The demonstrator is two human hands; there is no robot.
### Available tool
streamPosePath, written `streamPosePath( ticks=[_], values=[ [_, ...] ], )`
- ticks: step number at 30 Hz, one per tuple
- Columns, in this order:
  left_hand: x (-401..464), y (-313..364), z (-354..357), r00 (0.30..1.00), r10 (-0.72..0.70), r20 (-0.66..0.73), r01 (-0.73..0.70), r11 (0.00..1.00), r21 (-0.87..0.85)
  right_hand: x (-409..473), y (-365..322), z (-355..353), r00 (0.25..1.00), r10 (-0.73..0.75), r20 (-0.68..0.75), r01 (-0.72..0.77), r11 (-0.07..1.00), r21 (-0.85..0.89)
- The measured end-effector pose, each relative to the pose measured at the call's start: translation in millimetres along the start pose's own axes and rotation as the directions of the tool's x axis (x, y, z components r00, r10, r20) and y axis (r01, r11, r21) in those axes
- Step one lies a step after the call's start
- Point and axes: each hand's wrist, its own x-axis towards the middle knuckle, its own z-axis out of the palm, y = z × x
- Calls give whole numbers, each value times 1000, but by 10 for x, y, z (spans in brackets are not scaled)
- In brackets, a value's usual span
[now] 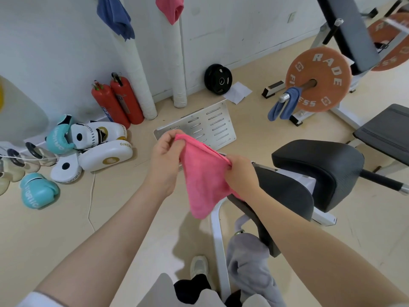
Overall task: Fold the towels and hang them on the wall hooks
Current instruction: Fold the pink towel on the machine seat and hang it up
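Head view: both hands, left hand point(164, 152) and right hand point(240, 173), pinch the pink towel point(203, 180) taut.

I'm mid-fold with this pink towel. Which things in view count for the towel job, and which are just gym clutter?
For the job:
pink towel, held by left hand and right hand
blue towel on the barbell
grey towel on the bench frame
blue towel on the wall
pink towel on the wall

Just lying about:
boxing gloves
fire extinguishers
black weight plate

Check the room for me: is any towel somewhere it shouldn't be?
Yes. A blue towel is draped over the barbell sleeve beside the orange weight plate, not on a wall hook. A grey cloth hangs off the bench frame.
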Motion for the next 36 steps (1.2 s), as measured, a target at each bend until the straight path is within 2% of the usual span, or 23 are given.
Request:
streamPosePath(
  ticks=[3, 5, 7, 8, 10, 12, 13, 16, 18, 20, 26, 30, 32, 36],
  values=[
    [74, -40, -156, 993, -41, -108, 33, 997, -71, -6, 205, 4, 993, 86, 79, -70, 980, -185],
    [99, -129, -226, 987, -50, -154, 48, 999, -15, -14, 274, -16, 988, 116, 101, -86, 962, -260],
    [137, -252, -295, 974, -51, -219, 67, 995, 68, 11, 313, -28, 990, 107, 95, -79, 961, -264],
    [162, -316, -340, 967, -40, -251, 70, 991, 111, 24, 325, -33, 991, 99, 93, -78, 976, -204],
    [221, -407, -454, 954, -5, -301, 59, 984, 170, 41, 343, -70, 986, 84, 145, -98, 991, 94],
    [293, -471, -580, 934, 12, -358, 66, 977, 204, 18, 340, -149, 968, 65, 244, -172, 877, 450],
    [325, -490, -633, 923, 17, -384, 76, 972, 224, 14, 344, -187, 960, 54, 275, -205, 805, 557],
    [400, -529, -736, 910, 32, -414, 98, 953, 287, 26, 313, -280, 958, 26, 284, -215, 721, 659],
    [424, -553, -747, 908, 24, -419, 113, 948, 298, 42, 299, -316, 964, -2, 267, -180, 735, 654],
    [435, -580, -727, 901, -14, -433, 139, 956, 259, 50, 297, -338, 965, -50, 256, -116, 796, 594],
    [483, -645, -713, 916, -7, -401, 137, 945, 296, 39, 370, -324, 961, -80, 265, 13, 969, 245],
    [537, -634, -717, 911, -47, -410, 182, 938, 295, 19, 351, -346, 954, -73, 289, 86, 996, -32],
    [546, -613, -725, 902, -109, -419, 222, 947, 231, 26, 345, -351, 968, -48, 246, 56, 998, -25],
    [520, -632, -736, 905, -166, -392, 261, 944, 203, 56, 330, -412, 996, 68, 64, -79, 978, 194]
  ],
)
